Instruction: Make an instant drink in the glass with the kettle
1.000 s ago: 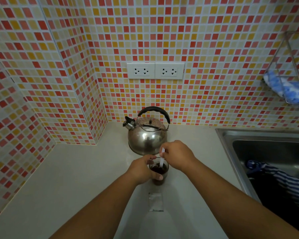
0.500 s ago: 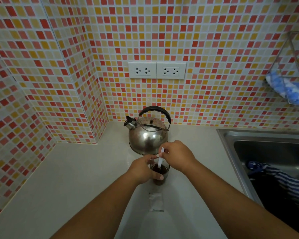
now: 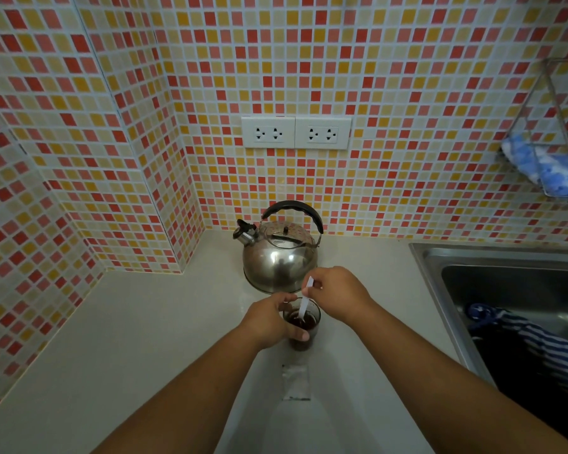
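Glass (image 3: 304,326) stands on the counter (image 3: 138,322) just below frame centre, holding dark liquid. Left hand (image 3: 269,319) wraps the glass from the left, fingers curled around its wall, thumb across the near side. Right hand (image 3: 336,294) sits above and right of the rim, fingertips pinching the top of a white stirrer (image 3: 305,301), whose lower end dips into the liquid. Kettle (image 3: 279,253) stands just behind the glass, lid on, spout pointing left. An empty sachet (image 3: 296,381) lies flat on the counter, just below the glass. Sink (image 3: 492,257) at right edge holds a striped cloth (image 3: 545,342).
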